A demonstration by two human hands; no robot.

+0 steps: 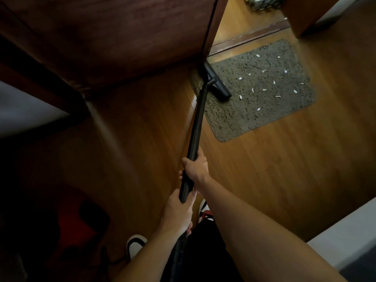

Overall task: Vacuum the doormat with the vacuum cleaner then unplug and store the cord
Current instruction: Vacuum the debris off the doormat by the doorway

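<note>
From the head camera, the person is standing on the wooden floor and vacuuming, the first step of the task. Both hands are gripping the black wand: the right hand is clenching it further up the tube, and the left hand is wrapping it nearer the body, where the hose begins. The floor nozzle is resting on the near-left part of the grey doormat, just beside the edge of the dark wooden door. Roughly seventeen white paper scraps are lying scattered over the mat, all to the right of the nozzle, so little seems cleaned yet. The next move probably calls for sweeping the nozzle rightward across them. One red vacuum body is sitting dimly at lower left; the plug is not visible.
</note>
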